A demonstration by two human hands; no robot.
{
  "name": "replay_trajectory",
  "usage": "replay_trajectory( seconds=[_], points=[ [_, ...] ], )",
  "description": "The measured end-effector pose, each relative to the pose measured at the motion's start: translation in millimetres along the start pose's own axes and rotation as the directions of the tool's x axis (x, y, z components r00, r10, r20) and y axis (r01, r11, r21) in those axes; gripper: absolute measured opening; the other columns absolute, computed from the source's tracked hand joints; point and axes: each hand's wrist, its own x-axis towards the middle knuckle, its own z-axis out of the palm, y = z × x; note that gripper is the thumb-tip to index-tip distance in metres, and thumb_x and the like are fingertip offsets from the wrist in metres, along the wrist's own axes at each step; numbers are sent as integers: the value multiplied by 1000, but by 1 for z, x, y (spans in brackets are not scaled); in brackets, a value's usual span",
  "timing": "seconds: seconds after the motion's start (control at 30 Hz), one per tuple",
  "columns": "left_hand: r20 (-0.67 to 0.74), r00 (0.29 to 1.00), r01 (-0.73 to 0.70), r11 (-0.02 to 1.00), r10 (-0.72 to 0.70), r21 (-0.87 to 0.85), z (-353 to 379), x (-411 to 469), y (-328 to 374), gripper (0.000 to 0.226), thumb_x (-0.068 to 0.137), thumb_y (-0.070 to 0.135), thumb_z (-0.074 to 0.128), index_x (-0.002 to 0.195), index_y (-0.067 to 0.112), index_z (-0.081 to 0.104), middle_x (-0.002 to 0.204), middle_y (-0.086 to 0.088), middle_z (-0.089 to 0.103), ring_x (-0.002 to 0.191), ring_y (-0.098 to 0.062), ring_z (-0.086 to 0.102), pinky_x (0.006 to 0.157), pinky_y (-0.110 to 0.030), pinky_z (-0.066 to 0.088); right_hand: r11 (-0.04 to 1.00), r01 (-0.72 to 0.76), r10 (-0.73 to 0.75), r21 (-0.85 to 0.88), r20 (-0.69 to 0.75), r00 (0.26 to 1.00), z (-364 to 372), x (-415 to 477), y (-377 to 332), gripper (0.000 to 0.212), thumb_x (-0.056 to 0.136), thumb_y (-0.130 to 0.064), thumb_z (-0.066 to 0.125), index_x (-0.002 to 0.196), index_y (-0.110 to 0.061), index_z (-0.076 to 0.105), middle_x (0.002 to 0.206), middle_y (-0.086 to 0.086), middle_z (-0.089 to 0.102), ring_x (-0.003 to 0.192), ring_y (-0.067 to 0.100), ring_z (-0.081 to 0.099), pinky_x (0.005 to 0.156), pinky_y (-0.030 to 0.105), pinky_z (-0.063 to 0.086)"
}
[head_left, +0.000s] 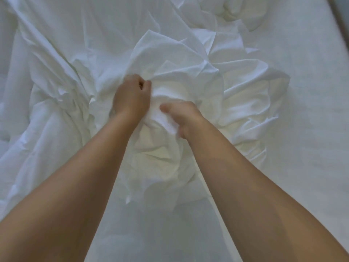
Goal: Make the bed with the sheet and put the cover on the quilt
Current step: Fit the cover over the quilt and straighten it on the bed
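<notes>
Both hands in crumpled white bedding (pixel 188 72), heaped mid-bed on smooth sheet (pixel 311 129).
Left hand (pixel 132 99): fingers curled, gripping the bedding. Right hand (pixel 181 118): fingers buried in it, blurred; grip undetermined.

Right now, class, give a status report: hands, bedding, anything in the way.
Left hand grips the white bedding. Right hand sunk in the same bunch, grip unclear. Bedding crumpled mid-bed, not spread. No obstruction seen.
</notes>
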Motion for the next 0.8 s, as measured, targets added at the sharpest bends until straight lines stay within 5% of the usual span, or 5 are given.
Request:
replay_trajectory(
  seconds=[0.13, 0.27, 0.43, 0.57, 0.8],
  points=[
    [69, 994, -81, 996, 79, 27, 16, -24, 5, 32, 89, 40, 52, 105, 13, 60, 108, -10, 61, 102, -29, 56, 82, -34, 42, 998, 17, -1, 61, -250, 968, -5, 13, -3, 35, 87, 3, 48, 121, 4, 56, 118, 17, 61, 86, 30, 63, 44, 18, 47],
    [35, 957, 289, 931, -288, -223, 29, -53, -7, 75, 73, 69, 57, 116, 8, 53, 120, -7, 56, 110, -26, 53, 94, -34, 42, 981, 178, -196, -82, -397, 897, -31, 11, 7, 39, 83, 2, 40, 118, -1, 57, 114, 15, 61, 105, 34, 58, 88, 34, 50],
    [695, 610, 792, 262, -381, -552, 24, -74, 28, 73, 72, 73, 58, 111, 11, 58, 110, -12, 66, 93, -27, 64, 91, -42, 49, 948, 310, -317, -73, -288, 903, -51, -14, 15, 14, 83, -16, 47, 73, -13, 57, 74, 1, 56, 72, 23, 55, 69, 36, 48],
    [495, 780, 540, 12, -384, -842, 10, -82, 67, 36, 86, 41, 62, 106, 12, 64, 106, -12, 69, 91, -29, 67, 88, -42, 53, 945, 324, -318, 35, -120, 941, -57, -49, -4, 32, 86, -39, 63, 80, -7, 62, 74, 3, 55, 71, 19, 56, 67, 32, 49],
    [509, 815, 556, 125, -279, -822, 20, -272, 154, 30, 81, 23, 66, 109, 10, 67, 106, -7, 71, 96, -23, 68, 87, -35, 53, 816, 562, -503, 138, -310, 807, -222, -203, 38, 13, 81, -18, 71, 68, -22, 69, 73, -8, 72, 67, 8, 68, 60, 26, 54]
  ],
)
